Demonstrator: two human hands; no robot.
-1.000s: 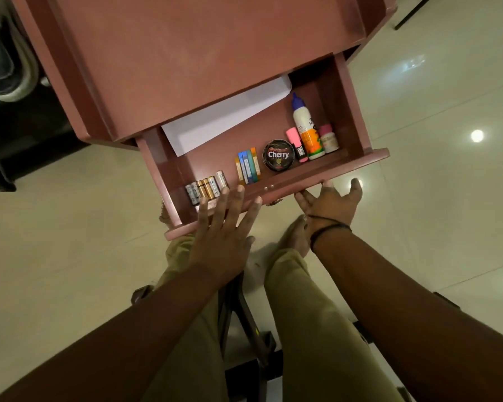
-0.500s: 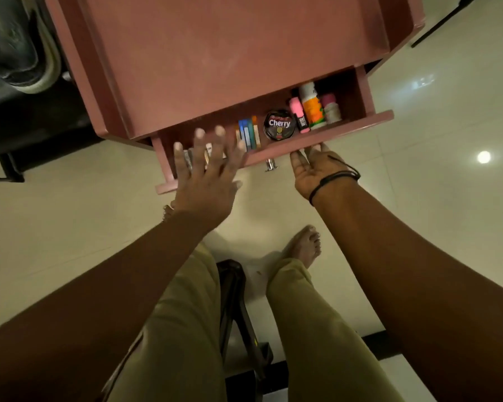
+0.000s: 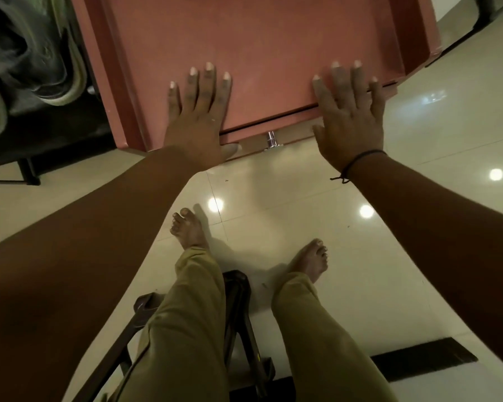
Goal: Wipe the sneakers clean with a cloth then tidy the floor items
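Both hands lie flat and spread on the reddish-brown wooden side table (image 3: pixel 273 53): the left hand (image 3: pixel 199 120) near its left front corner, the right hand (image 3: pixel 350 120) toward the right front edge, fingers straight and gripping nothing. A second ago the table's drawer (image 3: pixel 273 133) stood pulled out, showing batteries, a round polish tin and small bottles; now it is pushed home, only a thin dark seam and the small metal knob (image 3: pixel 271 139) marking its front. That suggests the loose items are stowed and the tidying is close to finished. At the upper left, on something dark, sits what looks like a grey sneaker with a pale sole (image 3: pixel 26 59), though it is blurred and cut off. Bare feet rest on the glossy cream floor tiles (image 3: pixel 418 213) below.
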